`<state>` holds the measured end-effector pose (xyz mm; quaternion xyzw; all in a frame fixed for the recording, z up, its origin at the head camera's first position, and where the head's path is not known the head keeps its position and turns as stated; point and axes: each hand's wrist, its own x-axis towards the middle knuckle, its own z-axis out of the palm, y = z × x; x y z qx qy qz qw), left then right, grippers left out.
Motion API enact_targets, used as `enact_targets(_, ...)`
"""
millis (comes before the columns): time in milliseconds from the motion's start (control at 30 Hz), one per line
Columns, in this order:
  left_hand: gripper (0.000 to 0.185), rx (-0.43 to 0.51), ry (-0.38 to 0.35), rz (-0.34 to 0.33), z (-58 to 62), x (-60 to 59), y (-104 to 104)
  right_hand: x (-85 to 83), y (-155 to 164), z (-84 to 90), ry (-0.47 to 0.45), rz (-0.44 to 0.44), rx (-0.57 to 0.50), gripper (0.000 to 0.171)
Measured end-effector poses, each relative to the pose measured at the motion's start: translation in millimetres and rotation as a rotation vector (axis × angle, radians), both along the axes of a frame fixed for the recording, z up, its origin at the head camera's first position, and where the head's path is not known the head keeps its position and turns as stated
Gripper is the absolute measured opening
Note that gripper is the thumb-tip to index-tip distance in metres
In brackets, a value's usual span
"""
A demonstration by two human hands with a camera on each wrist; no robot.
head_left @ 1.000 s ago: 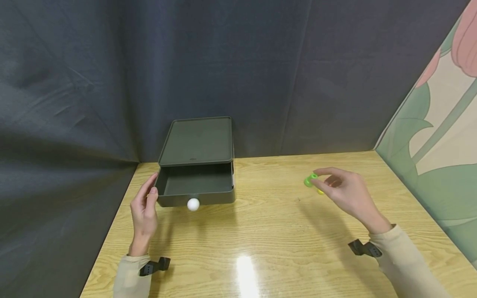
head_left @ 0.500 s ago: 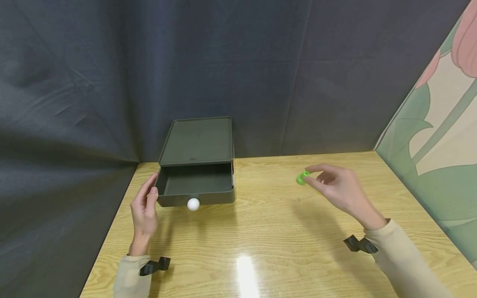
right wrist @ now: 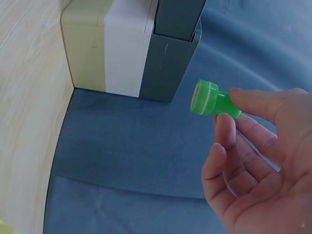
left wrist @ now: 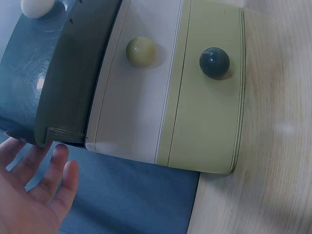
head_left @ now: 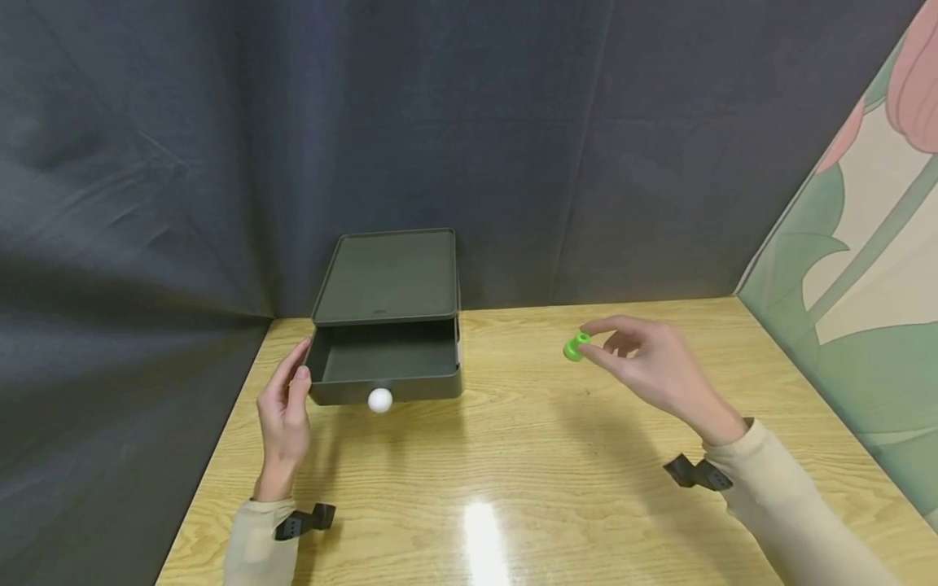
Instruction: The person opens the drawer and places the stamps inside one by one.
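Observation:
Between thumb and index finger, my right hand (head_left: 648,366) pinches a small green stamp (head_left: 576,347), held above the table right of the drawer unit. In the right wrist view the stamp (right wrist: 212,100) shows a wide round head and a narrower handle. My left hand (head_left: 284,411) is at the left side of a pulled-out dark green drawer (head_left: 384,391). Its fingers (left wrist: 36,165) lie fairly straight against the drawer's side in the left wrist view. The drawer has a white knob (head_left: 380,400), and the part of its inside that shows is bare.
The drawer unit (head_left: 392,277) has white (left wrist: 129,97) and pale green (left wrist: 207,112) lower drawers, both closed. Dark curtains (head_left: 513,163) stand behind and left of the wooden table (head_left: 513,456). A flower-patterned panel (head_left: 865,285) borders the right. Something yellow (right wrist: 5,229) shows at the right wrist view's corner.
My right hand has moved left with the green stamp, away from a yellow thing that my hand now hides in the head view. The left hand and the drawer have stayed in place.

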<state>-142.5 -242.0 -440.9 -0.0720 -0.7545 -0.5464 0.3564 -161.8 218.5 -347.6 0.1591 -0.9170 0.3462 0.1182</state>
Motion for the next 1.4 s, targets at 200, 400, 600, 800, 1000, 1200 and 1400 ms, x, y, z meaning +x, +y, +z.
enact_targets(200, 0.04, 0.006, -0.003, -0.003, 0.4, -0.3, 0.7, -0.5, -9.3, 5.6, 0.024, 0.035, -0.002, 0.026)
enact_targets(400, 0.04, 0.011, -0.005, -0.004, 0.6, -0.7, 0.8, -1.5, -18.8, 12.9, -0.006, 0.062, -0.008, 0.027)
enact_targets(600, 0.04, 0.017, -0.014, -0.004, 0.2, -0.4, 0.7, -3.9, -26.8, 18.2, 0.006, 0.084, 0.002, 0.026)
enact_targets(800, 0.04, 0.012, 0.005, 0.001, 0.3, -0.4, 0.7, -6.1, -38.0, 24.0, 0.003, 0.116, -0.017, 0.024)
enact_targets(1000, 0.039, 0.009, 0.015, -0.005, 1.0, -0.1, 1.2, -7.7, -51.0, 30.3, 0.009, 0.179, -0.048, 0.021)
enact_targets(1200, 0.039, 0.013, 0.011, -0.008, 1.2, -0.1, 1.2, -10.9, -67.2, 32.4, 0.028, 0.241, -0.079, 0.02)
enact_targets(1400, 0.039, 0.008, 0.016, 0.002, 1.0, -0.7, 1.0, -14.1, -85.8, 35.2, 0.013, 0.296, -0.118, 0.022)
